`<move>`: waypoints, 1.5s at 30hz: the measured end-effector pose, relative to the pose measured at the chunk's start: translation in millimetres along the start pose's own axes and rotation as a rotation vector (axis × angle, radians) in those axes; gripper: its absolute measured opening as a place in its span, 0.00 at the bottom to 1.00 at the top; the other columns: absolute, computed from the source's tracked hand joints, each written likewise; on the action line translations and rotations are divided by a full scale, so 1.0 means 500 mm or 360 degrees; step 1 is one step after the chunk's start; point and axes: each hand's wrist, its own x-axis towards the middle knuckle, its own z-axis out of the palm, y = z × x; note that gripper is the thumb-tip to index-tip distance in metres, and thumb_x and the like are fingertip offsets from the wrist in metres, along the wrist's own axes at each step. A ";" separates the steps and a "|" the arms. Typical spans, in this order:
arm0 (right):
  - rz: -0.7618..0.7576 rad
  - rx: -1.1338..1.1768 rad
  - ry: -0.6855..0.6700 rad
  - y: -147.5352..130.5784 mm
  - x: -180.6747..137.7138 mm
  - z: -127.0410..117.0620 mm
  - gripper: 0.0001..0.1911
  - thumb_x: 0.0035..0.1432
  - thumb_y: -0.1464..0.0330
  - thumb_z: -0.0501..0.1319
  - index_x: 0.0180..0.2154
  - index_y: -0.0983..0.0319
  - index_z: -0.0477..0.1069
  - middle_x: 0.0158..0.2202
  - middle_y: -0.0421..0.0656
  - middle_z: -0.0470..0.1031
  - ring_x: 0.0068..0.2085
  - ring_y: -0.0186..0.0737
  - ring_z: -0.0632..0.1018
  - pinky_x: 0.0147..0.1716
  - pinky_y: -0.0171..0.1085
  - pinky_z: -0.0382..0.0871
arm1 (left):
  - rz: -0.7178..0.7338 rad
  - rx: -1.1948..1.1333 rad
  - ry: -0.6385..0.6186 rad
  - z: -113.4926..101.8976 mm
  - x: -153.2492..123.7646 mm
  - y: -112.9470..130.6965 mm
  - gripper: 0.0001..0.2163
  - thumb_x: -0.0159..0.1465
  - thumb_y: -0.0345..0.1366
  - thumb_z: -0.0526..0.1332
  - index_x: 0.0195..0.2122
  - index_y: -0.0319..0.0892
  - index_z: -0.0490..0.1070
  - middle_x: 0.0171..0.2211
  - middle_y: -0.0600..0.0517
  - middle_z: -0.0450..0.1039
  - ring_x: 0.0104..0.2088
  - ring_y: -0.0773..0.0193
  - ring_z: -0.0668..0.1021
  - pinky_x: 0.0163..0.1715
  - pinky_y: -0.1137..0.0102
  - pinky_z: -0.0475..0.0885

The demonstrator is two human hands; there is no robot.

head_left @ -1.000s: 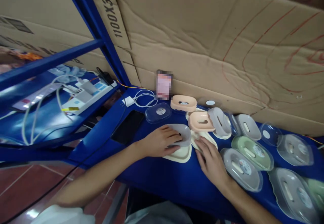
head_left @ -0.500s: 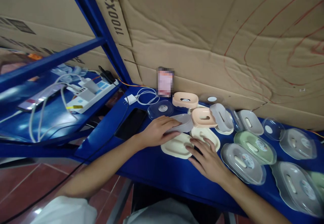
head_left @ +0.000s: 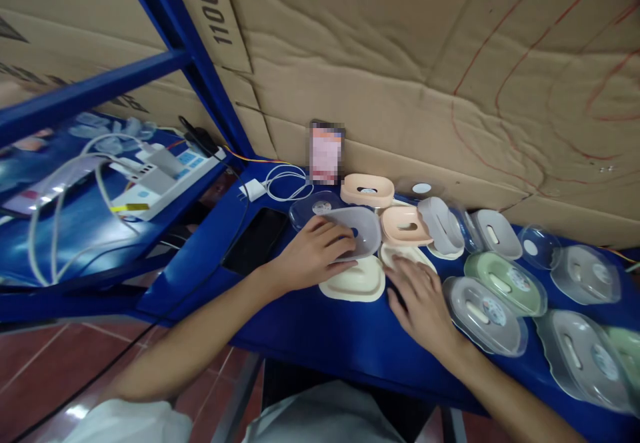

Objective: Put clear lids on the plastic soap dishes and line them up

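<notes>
My left hand [head_left: 313, 253] grips a grey plastic soap-dish shell [head_left: 360, 229], tilted so its hollow faces me, just above a cream oval tray [head_left: 356, 283] on the blue table [head_left: 320, 336]. My right hand [head_left: 423, 299] lies flat with fingers spread, its fingertips on a second cream tray [head_left: 407, 254]. Two peach dishes [head_left: 367, 189] [head_left: 405, 225] stand right behind. A clear lid [head_left: 313, 208] lies just beyond my left fingers.
Several closed grey and green soap boxes [head_left: 485, 313] and clear lids [head_left: 533, 246] line the table to the right. A cardboard wall [head_left: 425, 89] backs it. A dark phone [head_left: 255, 236], white charger cable [head_left: 285, 183] and power strip [head_left: 160, 179] lie left, beside blue shelf bars.
My left hand has lifted the grey shell off the cream tray and tipped it open side toward me. My right hand has shifted slightly up onto the second cream tray.
</notes>
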 end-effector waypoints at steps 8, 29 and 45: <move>0.0186 0.0125 0.0058 0.019 -0.014 -0.005 0.23 0.73 0.72 0.59 0.67 0.58 0.68 0.62 0.48 0.78 0.64 0.51 0.76 0.66 0.54 0.70 | -0.0069 0.0180 -0.0104 -0.005 0.005 0.009 0.07 0.77 0.41 0.61 0.49 0.44 0.75 0.50 0.47 0.83 0.50 0.53 0.83 0.53 0.57 0.69; -0.0226 0.0200 0.0119 -0.011 0.001 -0.011 0.14 0.73 0.66 0.64 0.57 0.61 0.74 0.52 0.50 0.81 0.57 0.48 0.80 0.61 0.50 0.71 | -0.0026 -0.0125 -0.0076 0.014 0.003 0.025 0.09 0.76 0.42 0.63 0.50 0.43 0.75 0.48 0.48 0.83 0.50 0.58 0.82 0.53 0.62 0.70; -0.0262 0.0051 -0.0077 -0.016 0.006 -0.005 0.19 0.75 0.68 0.61 0.64 0.60 0.73 0.65 0.49 0.77 0.68 0.49 0.74 0.71 0.54 0.63 | 0.0110 -0.0481 -0.0477 -0.002 0.003 0.029 0.16 0.72 0.51 0.66 0.47 0.42 0.77 0.46 0.47 0.81 0.48 0.56 0.82 0.50 0.63 0.72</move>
